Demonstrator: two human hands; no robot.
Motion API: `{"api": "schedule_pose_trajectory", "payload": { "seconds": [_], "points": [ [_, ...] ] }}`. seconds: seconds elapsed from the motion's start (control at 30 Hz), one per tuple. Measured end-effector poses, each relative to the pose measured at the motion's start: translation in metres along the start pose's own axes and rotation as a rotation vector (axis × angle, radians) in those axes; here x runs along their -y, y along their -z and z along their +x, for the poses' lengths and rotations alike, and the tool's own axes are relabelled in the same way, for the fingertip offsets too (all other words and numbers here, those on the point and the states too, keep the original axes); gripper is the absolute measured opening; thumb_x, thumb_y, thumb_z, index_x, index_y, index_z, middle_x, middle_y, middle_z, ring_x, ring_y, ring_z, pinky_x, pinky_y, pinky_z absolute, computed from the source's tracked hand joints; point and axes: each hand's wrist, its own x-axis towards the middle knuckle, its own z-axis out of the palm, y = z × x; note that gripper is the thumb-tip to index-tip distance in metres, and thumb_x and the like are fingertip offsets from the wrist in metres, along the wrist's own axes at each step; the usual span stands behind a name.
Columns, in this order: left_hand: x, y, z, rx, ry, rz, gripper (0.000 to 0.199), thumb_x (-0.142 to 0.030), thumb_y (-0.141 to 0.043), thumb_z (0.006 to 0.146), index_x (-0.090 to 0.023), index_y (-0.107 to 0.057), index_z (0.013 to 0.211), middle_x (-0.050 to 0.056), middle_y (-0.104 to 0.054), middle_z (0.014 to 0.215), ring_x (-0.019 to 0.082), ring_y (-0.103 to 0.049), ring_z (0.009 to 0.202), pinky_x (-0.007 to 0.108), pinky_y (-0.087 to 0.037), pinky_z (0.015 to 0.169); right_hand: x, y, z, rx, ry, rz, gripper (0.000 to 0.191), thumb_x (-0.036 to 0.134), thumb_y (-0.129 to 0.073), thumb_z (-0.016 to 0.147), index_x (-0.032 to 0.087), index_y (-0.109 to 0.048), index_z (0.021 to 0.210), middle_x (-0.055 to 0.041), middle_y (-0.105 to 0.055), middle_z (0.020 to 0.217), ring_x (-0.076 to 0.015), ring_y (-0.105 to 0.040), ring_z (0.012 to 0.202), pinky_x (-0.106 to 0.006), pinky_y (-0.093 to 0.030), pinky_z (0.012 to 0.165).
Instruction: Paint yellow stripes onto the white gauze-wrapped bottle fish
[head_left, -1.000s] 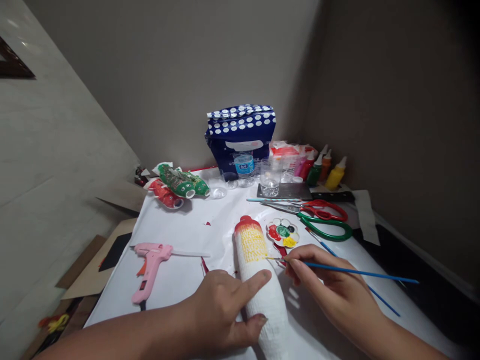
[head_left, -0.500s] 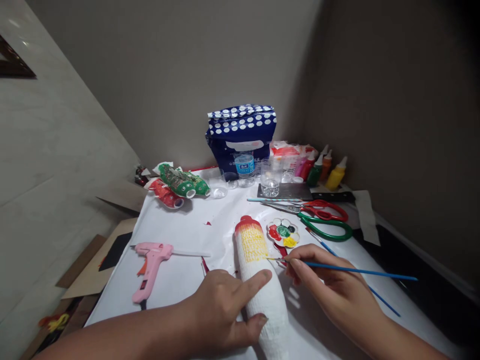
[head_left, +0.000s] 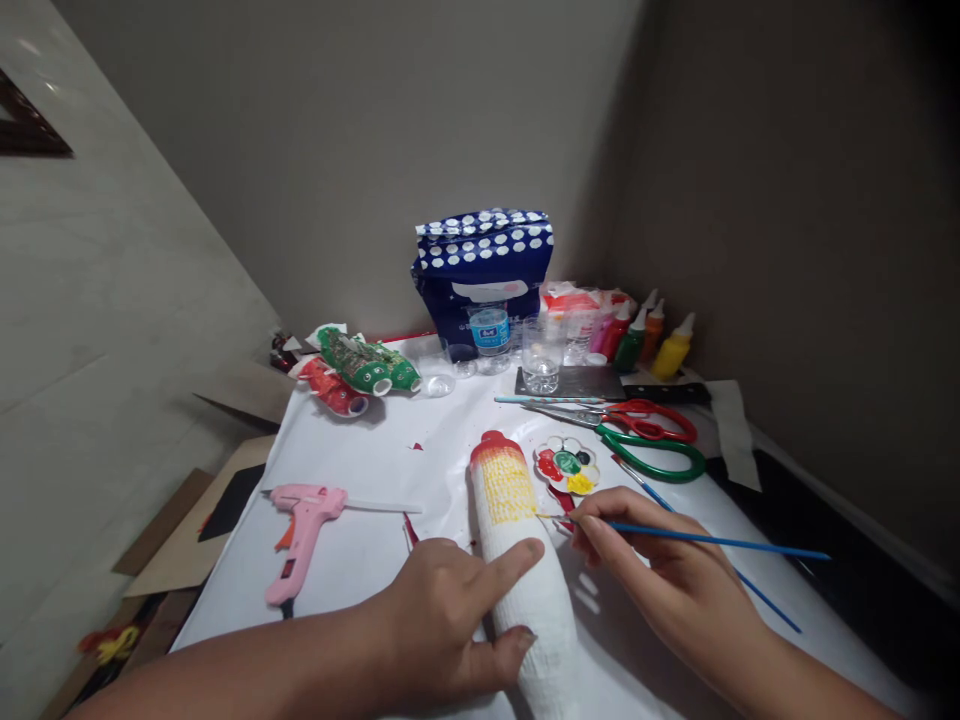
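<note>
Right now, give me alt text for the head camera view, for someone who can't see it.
A right hand holds a blue paintbrush at the side of a white bottle-shaped form, red-tipped with yellow dabs, while the left hand rests on it. A flower-shaped palette and pink glue gun lie nearby.

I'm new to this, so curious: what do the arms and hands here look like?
They are a person's: the left hand and right hand wear no gloves, and no ring or watch shows. The forearms show no sleeves or cables. The left thumb seems darkly marked near its tip.
</note>
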Motion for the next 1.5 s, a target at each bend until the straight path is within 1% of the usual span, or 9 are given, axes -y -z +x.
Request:
{"api": "schedule_pose_trajectory", "payload": {
  "seconds": [0.33, 0.53, 0.77, 0.87, 1.0, 1.07, 1.2, 1.37, 1.5],
  "points": [
    [-0.001, 0.002, 0.003, -0.008, -0.012, 0.017, 0.048, -0.039, -0.031, 0.104, -0.007, -0.043, 0.137, -0.001, -0.068, 0.061, 0.02, -0.061, 0.04, 0.033, -0.045, 0.04, 0.002, 0.0, 0.0, -0.027, -0.033, 0.081, 0.024, 0.038, -0.051, 0.1, 0.024, -0.065, 0.086, -0.002, -0.067, 0.079, -0.0154, -0.065, 0.073, -0.021, -0.053, 0.063],
    [-0.002, 0.003, 0.005, -0.02, -0.014, 0.024, 0.047, -0.039, -0.03, 0.104, -0.007, -0.045, 0.136, -0.001, -0.067, 0.06, 0.019, -0.06, 0.039, 0.033, -0.045, 0.039, 0.003, 0.0, 0.0, 0.007, -0.049, 0.034, 0.024, 0.038, -0.051, 0.098, 0.023, -0.065, 0.086, -0.0024, -0.068, 0.08, -0.0156, -0.065, 0.07, -0.022, -0.052, 0.058],
    [-0.001, 0.003, 0.004, -0.01, -0.016, 0.026, 0.047, -0.038, -0.031, 0.104, -0.007, -0.044, 0.137, -0.001, -0.068, 0.061, 0.02, -0.06, 0.04, 0.034, -0.045, 0.038, 0.004, 0.002, 0.001, -0.013, -0.007, 0.001, 0.025, 0.036, -0.051, 0.099, 0.022, -0.065, 0.083, -0.0019, -0.069, 0.077, -0.0156, -0.066, 0.07, -0.022, -0.051, 0.058],
    [0.0, 0.002, 0.002, 0.009, -0.014, 0.026, 0.048, -0.038, -0.031, 0.103, -0.006, -0.043, 0.138, -0.001, -0.067, 0.06, 0.02, -0.059, 0.039, 0.034, -0.044, 0.038, 0.002, 0.008, 0.004, -0.078, 0.026, -0.028, 0.026, 0.037, -0.052, 0.098, 0.023, -0.064, 0.08, -0.0011, -0.068, 0.075, -0.0151, -0.066, 0.068, -0.022, -0.051, 0.06],
    [0.001, 0.001, 0.001, 0.005, -0.008, 0.027, 0.048, -0.037, -0.032, 0.103, -0.007, -0.043, 0.137, -0.002, -0.067, 0.06, 0.02, -0.059, 0.04, 0.034, -0.044, 0.039, -0.011, 0.023, 0.014, -0.22, -0.036, -0.173, 0.028, 0.04, -0.053, 0.096, 0.023, -0.065, 0.078, -0.0014, -0.069, 0.076, -0.0159, -0.066, 0.066, -0.023, -0.051, 0.06],
    [0.0, 0.001, 0.0, 0.009, -0.006, 0.026, 0.047, -0.037, -0.032, 0.103, -0.007, -0.043, 0.138, -0.002, -0.067, 0.06, 0.019, -0.06, 0.04, 0.034, -0.044, 0.04, -0.021, 0.029, 0.022, -0.238, -0.038, -0.256, 0.033, 0.043, -0.053, 0.094, 0.022, -0.064, 0.07, -0.0035, -0.071, 0.078, -0.0174, -0.067, 0.066, -0.025, -0.05, 0.058],
    [-0.001, 0.002, -0.001, 0.008, -0.004, 0.035, 0.047, -0.036, -0.034, 0.101, -0.008, -0.043, 0.138, -0.002, -0.067, 0.06, 0.019, -0.06, 0.04, 0.033, -0.043, 0.041, -0.033, 0.031, 0.031, -0.19, -0.026, -0.277, 0.031, 0.044, -0.052, 0.093, 0.022, -0.065, 0.077, -0.0051, -0.072, 0.078, -0.019, -0.067, 0.063, -0.027, -0.05, 0.054],
    [-0.001, 0.001, -0.001, 0.004, 0.001, 0.021, 0.048, -0.036, -0.036, 0.1, -0.009, -0.042, 0.139, -0.002, -0.067, 0.061, 0.019, -0.06, 0.041, 0.033, -0.043, 0.041, -0.028, 0.027, 0.031, -0.145, -0.025, -0.39, 0.027, 0.043, -0.049, 0.093, 0.022, -0.064, 0.083, -0.002, -0.071, 0.065, -0.0195, -0.065, 0.054, -0.029, -0.045, 0.052],
    [0.0, 0.0, -0.002, -0.004, 0.008, 0.027, 0.049, -0.034, -0.037, 0.098, -0.011, -0.042, 0.14, -0.003, -0.067, 0.061, 0.018, -0.059, 0.041, 0.031, -0.042, 0.043, -0.028, 0.026, 0.029, -0.105, -0.014, -0.424, 0.026, 0.041, -0.047, 0.095, 0.023, -0.062, 0.086, -0.0013, -0.071, 0.066, -0.0188, -0.064, 0.051, -0.029, -0.045, 0.053]
  ]
}}
